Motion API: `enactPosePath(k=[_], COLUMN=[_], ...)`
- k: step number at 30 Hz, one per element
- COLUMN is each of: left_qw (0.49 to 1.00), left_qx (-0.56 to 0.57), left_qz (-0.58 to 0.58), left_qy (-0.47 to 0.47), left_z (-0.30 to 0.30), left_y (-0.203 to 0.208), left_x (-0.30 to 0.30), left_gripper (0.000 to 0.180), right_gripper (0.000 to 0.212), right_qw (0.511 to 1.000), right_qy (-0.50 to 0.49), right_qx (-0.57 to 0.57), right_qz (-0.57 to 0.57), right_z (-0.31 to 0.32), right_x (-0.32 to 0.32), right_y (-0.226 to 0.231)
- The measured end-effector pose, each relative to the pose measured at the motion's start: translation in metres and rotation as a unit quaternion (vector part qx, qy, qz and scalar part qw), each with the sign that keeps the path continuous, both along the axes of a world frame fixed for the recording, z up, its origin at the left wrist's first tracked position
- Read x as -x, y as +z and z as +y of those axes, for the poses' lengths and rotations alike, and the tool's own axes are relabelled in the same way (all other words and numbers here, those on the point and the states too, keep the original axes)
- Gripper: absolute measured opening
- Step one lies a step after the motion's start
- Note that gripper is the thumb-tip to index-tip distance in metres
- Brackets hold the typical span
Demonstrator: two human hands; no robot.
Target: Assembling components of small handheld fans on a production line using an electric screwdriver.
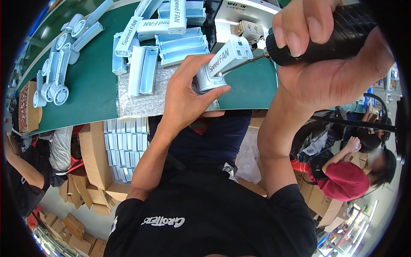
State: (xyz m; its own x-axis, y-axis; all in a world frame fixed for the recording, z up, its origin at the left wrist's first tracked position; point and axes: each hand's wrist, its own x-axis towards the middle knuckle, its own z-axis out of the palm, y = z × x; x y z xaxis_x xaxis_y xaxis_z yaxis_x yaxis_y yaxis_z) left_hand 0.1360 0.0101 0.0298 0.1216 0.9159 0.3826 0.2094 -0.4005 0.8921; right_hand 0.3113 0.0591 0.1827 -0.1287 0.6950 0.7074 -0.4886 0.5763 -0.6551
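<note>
Blue housing [222, 61] | base [209, 82] inside left fingers [195, 64] | driver [349, 28] | inside right fingers [314, 30]

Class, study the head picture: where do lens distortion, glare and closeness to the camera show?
In the head view, fisheye distortion bows the near edge of the green workbench; in that view, glints speckle the bubble wrap, and the right hand looms larger than the left hand.

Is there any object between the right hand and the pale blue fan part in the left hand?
Only the black screwdriver that the right hand grips: its thin bit spans the gap to the fan part in the left hand. Nothing else visible stands between.
</note>
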Motion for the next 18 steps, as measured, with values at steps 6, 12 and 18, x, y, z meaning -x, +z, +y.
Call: enactPosePath(k=[6, 12, 18], left_qw=[1.000, 0.999, 1.000], left_qx=[-0.008, -0.042, 0.007], left_qz=[0.001, 0.013, 0.009], left_qy=[0.013, 0.026, 0.006], left_z=[0.001, 0.002, 0.000], left_y=[0.000, 0.000, 0.001], left_x=[0.000, -0.001, -0.002], left_gripper=[0.060, 0.060, 0.059], right_gripper=[0.047, 0.048, 0.050], right_qw=[0.998, 0.992, 0.980], right_qy=[-0.063, -0.124, -0.196], right_qx=[0.018, 0.024, 0.003], right_qz=[0.011, 0.025, 0.037], right_z=[-0.001, -0.008, -0.011], right_x=[0.013, 0.025, 0.014], right_y=[-0.003, 0.003, 0.019])
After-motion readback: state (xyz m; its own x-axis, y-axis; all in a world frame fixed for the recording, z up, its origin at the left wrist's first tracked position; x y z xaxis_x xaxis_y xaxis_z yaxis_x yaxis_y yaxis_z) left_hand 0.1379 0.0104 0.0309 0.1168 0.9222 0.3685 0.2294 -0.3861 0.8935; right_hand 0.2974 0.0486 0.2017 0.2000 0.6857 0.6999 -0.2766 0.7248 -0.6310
